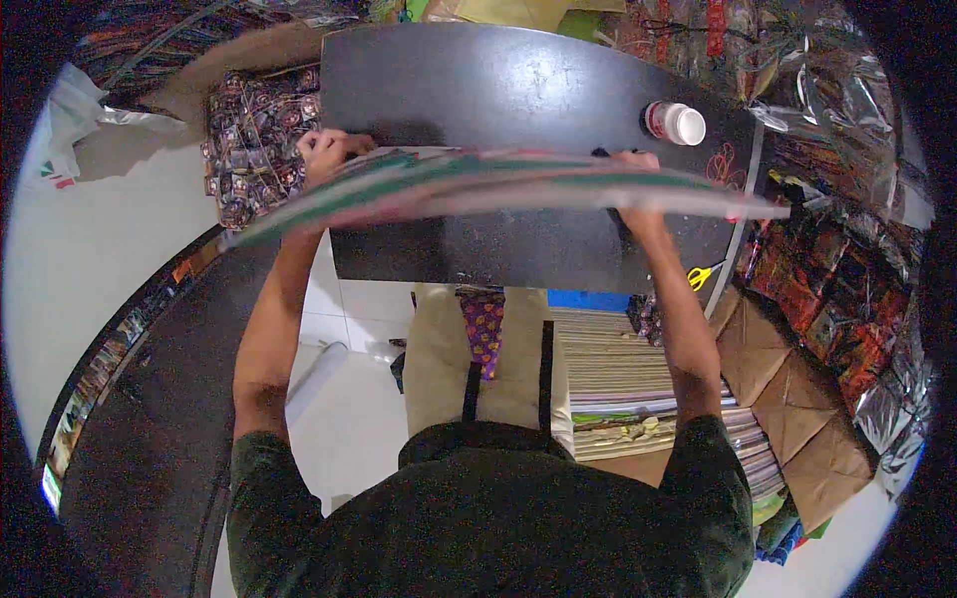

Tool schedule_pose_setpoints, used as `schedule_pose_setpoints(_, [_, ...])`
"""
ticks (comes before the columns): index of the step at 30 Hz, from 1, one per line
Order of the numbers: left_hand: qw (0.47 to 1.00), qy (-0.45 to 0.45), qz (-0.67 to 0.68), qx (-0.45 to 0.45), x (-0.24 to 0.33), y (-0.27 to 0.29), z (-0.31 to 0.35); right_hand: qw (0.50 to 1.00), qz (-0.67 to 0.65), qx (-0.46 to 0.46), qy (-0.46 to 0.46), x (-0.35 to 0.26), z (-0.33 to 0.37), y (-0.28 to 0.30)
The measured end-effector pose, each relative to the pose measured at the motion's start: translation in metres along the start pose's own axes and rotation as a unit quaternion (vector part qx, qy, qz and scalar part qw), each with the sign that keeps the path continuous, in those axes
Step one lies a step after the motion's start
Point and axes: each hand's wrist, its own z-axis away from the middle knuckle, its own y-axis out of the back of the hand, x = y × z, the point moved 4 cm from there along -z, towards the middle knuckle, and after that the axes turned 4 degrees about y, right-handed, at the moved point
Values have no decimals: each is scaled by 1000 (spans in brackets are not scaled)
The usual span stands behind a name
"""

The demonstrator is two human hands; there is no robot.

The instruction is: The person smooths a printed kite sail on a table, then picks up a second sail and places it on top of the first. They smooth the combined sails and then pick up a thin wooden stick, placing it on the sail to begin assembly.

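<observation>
A long, thin sheet (478,179) with green, red and whitish bands stretches across in front of me above the dark table, smeared by motion. My left hand (331,153) is at its far edge on the left, fingers curled in against it; part of that hand is blurred. On the right, my right hand (638,164) grips the sheet, with fingers showing past the far edge and the palm hidden by it. A small dark thing (600,152) shows beside the right fingers; its kind is unclear.
A white cup-like roll (684,125) lies on the dark table (449,85), with red string (725,164) to its right. Yellow-handled scissors (702,276) are at the table's right edge. Patterned bundles (254,140) stand left; stacked sheets (618,354) and plastic-wrapped packs (832,289) are at right.
</observation>
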Motion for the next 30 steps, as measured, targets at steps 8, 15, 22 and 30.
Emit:
schedule_pose_setpoints(8, [996, -90, -3, -5, 18, 9, -7, 994, -87, 44, 45, 6, 8, -1])
schedule_pose_setpoints(15, [978, -204, -50, -6, 38, 16, -12, 998, -48, 39, 19, -4, 13, 4])
schedule_pose_setpoints(22, [971, -229, -66, -17, 33, 13, -11, 999, -19, 22, 17, -5, 14, 2])
schedule_pose_setpoints(30, [956, -272, -108, -21, 34, 14, -13, 1000, -22, 14, 14, -16, 7, 10])
